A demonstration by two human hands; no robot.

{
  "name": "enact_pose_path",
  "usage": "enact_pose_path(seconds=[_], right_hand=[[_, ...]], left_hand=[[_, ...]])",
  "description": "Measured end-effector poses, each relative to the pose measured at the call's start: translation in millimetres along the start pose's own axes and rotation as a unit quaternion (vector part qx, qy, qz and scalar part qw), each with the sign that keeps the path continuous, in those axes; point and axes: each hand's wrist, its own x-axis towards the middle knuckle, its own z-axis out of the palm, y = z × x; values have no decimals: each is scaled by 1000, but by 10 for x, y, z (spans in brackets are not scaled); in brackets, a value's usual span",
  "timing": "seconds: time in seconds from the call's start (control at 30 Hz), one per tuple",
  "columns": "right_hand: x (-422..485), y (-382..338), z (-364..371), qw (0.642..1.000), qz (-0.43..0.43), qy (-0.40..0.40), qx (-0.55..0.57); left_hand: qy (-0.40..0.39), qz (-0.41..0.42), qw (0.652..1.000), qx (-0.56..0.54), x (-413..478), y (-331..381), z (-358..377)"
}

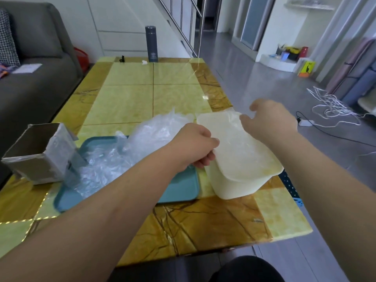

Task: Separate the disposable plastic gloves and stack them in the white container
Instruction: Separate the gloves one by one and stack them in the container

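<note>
**Container** [234, 186]: white, lidless. It stood on the table [203, 226] close to the right edge, with its right corner almost at the brink.

**Glove** [238, 143]: one clear film sheet, spread across the container's mouth and held at both ends.

**Left grip** [195, 145]: sat at the container's near-left rim, fingers curled, pinching the glove's edge.

**Right grip** [270, 121]: sat at the container's far-right rim, fingers curled down on the glove's other end.

**Tray** [179, 190]: blue, just left of the container, with a narrow strip of table between them. The left forearm crossed above its right part.

**Pile** [126, 151]: loose clear gloves, heaped on the tray and spilling past its far rim. It reached to just beside the container's far-left corner.

**Box** [38, 153]: open cardboard, tilted, well left of the container at the tray's left end. Film showed inside it.

**Flask** [151, 44]: dark and upright, well beyond the container at the table's far edge. A small black object [122, 59] and a white scrap [144, 62] lay left of it.

**Open room**: bare tabletop ran from beyond the container to the flask. A broad band of table lay between the container and the near edge.

**Surroundings**: right of the container was only floor, with tangled cords [333, 104] well apart. A sofa [30, 88] stood past the table's left edge.
</note>
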Motion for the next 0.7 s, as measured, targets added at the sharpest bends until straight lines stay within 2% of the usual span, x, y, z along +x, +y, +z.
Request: enact_pose_path(seconds=[0.07,0.1,0.17,0.23,0.27,0.37,0.43,0.6,0.7], right_hand=[[-140,-107,-25,998,-63,22,11],[-201,-162,1,996,-87,-1,18],[-274,-249,120,988,-84,-125,36],[-307,-318,265,963,-53,-257,55],[-327,-350,325,953,-42,-294,55],[-354,-403,455,941,-40,-337,-6],[-341,-422,497,944,-31,-325,-37],[-295,-668,323,980,-28,-182,-70],[-447,-966,147,991,-35,-97,-81]], left_hand=[[25,0,1000,17,36,-47,29],[41,5,999,15,38,-73,26],[74,14,997,7,21,-138,-7],[94,14,995,-3,-29,-205,-83],[99,13,995,-5,-69,-242,-140],[90,15,996,2,-199,-349,-313],[86,20,996,7,-276,-427,-417],[116,31,992,48,-448,-736,-729],[164,34,975,148,-485,-1035,-947]])
